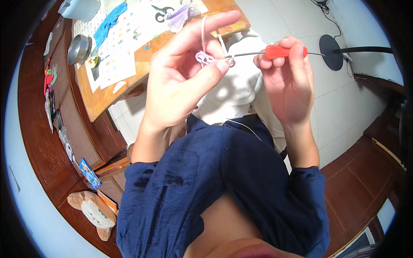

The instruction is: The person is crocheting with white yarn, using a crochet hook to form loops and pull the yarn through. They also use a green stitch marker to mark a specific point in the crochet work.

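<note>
- My right hand [289, 86] was clamped on a crochet hook [282, 52], its handle smooth, rounded and red, its shaft thin grey metal.
- My left hand [172, 84] was pinched, thumb against fingers, on a small bit of cream crochet work [231, 62]; soft, matte yarn [203, 32] looped over my raised index finger.
- A glossy lilac loop [204, 57] sat beside that thumb.
- The hook ran level between my hands, its tip at the stitches; I couldn't tell whether it passed through one.
- Both hands were raised above the rumpled white cloth [228, 96] over my lap, well apart from the floor's pale tiles [337, 112].
- The wooden table's [97, 103] edge lay beyond my left hand, bearing a ribbed blue knitted piece [108, 26].
</note>
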Demonstrator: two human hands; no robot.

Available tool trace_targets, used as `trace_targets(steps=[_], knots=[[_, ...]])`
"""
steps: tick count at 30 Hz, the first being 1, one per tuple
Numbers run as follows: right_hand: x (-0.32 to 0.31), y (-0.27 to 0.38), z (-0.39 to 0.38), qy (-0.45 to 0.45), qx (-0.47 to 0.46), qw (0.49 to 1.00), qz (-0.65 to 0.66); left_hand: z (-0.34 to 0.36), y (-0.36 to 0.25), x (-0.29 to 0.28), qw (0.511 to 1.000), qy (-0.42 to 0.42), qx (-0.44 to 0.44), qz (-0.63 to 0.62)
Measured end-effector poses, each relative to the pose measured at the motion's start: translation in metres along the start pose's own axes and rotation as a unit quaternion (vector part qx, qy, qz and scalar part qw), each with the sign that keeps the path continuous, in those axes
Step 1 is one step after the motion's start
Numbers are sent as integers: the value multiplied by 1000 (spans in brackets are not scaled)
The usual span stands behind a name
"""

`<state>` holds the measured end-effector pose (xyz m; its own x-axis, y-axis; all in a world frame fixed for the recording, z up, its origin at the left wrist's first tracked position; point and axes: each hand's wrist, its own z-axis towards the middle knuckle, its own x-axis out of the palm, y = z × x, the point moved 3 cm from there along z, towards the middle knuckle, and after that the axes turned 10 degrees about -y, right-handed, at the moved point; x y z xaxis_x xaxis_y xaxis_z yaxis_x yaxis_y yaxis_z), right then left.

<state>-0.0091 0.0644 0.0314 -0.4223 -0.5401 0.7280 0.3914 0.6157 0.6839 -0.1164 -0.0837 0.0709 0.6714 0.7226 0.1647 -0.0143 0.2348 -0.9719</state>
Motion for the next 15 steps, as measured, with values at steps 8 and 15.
trace_targets(steps=[8, 15], knots=[[-15, 14, -19, -56, -48, 996, -48, -6, 16, 23, 994, -32, -104, -14], [-32, 20, -31, -70, -123, 982, -126, -10, 28, 41, 989, -43, -130, -62]])
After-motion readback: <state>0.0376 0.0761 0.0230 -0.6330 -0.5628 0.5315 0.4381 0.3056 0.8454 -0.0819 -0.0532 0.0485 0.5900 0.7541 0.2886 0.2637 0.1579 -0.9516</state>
